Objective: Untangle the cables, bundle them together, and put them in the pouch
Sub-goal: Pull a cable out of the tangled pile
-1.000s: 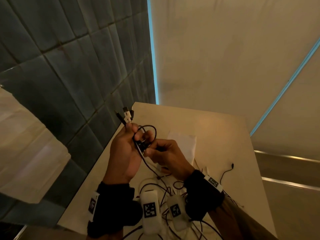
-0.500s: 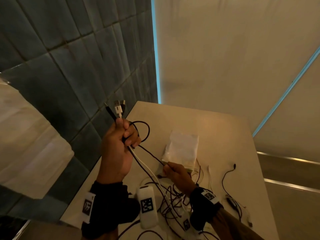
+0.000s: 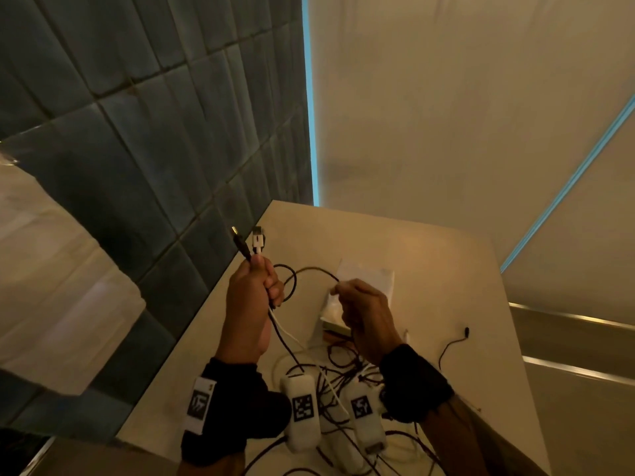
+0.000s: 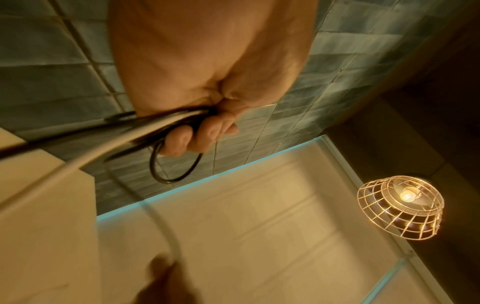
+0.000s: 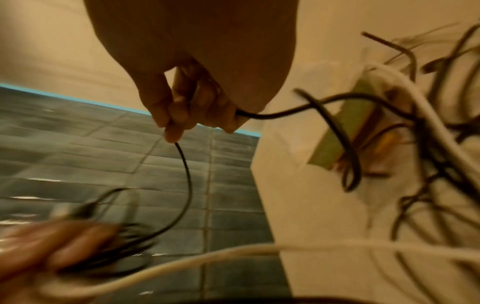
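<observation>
I am seeing the left hand (image 3: pixel 252 300) fisting a white USB cable (image 3: pixel 257 239) and black cables, plugs pointing up, while the right hand (image 3: pixel 366 312) is pinching a thin black cable (image 3: pixel 314 269) arcing between them, above the tangle (image 3: pixel 343 369) and the clear pouch (image 3: pixel 372 278) lying on the table (image 3: pixel 429 266) just beyond.

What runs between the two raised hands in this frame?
A thin black cable arcs from the left hand, which grips several cable ends, to the right hand, which pinches it. The head and right wrist views both show it.
</observation>
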Tool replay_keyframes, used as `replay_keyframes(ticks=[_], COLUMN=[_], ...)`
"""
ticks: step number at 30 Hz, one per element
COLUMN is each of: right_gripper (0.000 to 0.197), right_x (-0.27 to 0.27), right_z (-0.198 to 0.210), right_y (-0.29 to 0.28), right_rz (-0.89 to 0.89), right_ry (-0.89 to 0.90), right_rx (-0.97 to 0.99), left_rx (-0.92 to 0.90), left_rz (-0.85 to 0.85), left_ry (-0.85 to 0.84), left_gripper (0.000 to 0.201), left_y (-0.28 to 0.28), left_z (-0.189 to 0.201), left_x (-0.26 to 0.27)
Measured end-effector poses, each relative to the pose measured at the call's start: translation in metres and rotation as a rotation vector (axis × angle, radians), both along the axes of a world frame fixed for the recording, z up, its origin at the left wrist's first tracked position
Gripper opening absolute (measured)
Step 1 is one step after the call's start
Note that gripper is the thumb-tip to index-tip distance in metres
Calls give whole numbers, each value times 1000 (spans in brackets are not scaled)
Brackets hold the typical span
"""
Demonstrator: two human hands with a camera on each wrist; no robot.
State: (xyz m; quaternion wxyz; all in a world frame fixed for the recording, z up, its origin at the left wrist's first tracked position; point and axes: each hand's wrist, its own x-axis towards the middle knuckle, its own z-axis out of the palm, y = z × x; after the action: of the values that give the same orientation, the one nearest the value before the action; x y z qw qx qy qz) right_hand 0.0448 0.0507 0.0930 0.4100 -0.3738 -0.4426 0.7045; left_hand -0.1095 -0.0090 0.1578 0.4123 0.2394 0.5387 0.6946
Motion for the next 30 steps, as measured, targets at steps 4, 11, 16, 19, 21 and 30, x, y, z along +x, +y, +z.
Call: replay_keyframes(ticks=[4,11,16,19,21,30], right_gripper=[10,14,12,25,28,39], right_x=[-13,-17,-13,-8,-6,-3], right_z=[38,38,19,-11,-28,-84], right_y=[-12,-22,-15,-14,-13,-9], right_rz=[154,333,363,335,315,289], right_ry=[31,-59,-62,-149,-240,-373], right_rx=[210,329,282,249,210,267], left_rx=[-58,72,215,289,291,270], left_rz=[13,-127,-198,-224,-208,-159], left_ry=[-36,-231,-274,-294,-271,-233], left_gripper=[34,34,34,27,30,36], left_y=[3,-7,-10,-10,-10,-16], left_z=[-4,17,25,29,27,30], left_x=[9,14,11,4,2,-5])
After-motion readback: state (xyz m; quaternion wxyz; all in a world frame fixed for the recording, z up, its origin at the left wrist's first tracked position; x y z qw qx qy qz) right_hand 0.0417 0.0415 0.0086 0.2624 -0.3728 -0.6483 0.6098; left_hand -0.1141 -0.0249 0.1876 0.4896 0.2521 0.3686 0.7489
